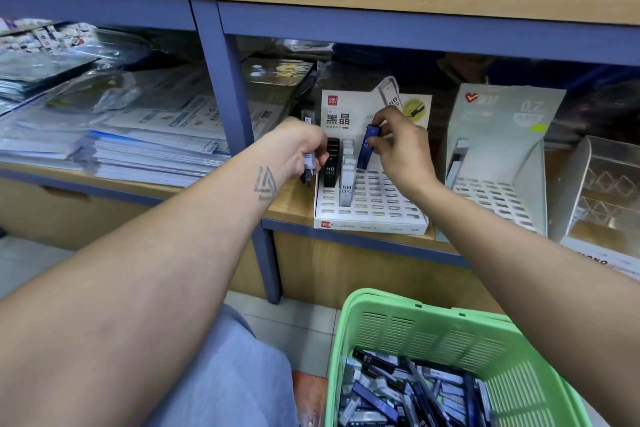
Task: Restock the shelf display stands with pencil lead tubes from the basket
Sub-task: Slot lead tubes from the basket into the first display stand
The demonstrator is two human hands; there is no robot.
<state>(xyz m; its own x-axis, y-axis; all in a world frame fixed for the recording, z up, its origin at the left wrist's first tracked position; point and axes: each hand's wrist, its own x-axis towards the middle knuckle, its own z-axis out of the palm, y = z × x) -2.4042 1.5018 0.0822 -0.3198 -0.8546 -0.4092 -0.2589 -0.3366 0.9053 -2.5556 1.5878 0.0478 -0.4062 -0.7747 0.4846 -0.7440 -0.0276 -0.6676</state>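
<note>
Nearest the camera sits the green basket [433,340], on the floor below the shelf, its bottom heaped with loose pencil lead tubes [398,392] in black, blue and pale cases. Above it both forearms reach to the shelf [294,204], where the white display stand [370,208] stands at the front edge, just right of the blue upright.

Only the stand's left end is stocked: a row of black tubes [330,170] and a row of white ones [346,184] beside it. The rest of the slotted face is bare holes. A second, grey stand [498,156] farther right along the shelf looks almost empty too.

The right hand [401,149] pinches a blue tube [369,146] between thumb and fingertips, tilted, its lower end hovering at the back of the stand beside the white row. The left hand [304,146] is curled round a small bundle of spare tubes [309,163] at the stand's left edge — how many, I cannot tell.

To do this step well, I would bring the blue tube upright before lowering it, so its foot meets one slot squarely and does not catch on the rib between holes. Starting at the back of a fresh column keeps the front slots free of the fingers. A light pinch near the top should do — pressing hard could shift the cardboard stand toward the shelf's front edge.
</note>
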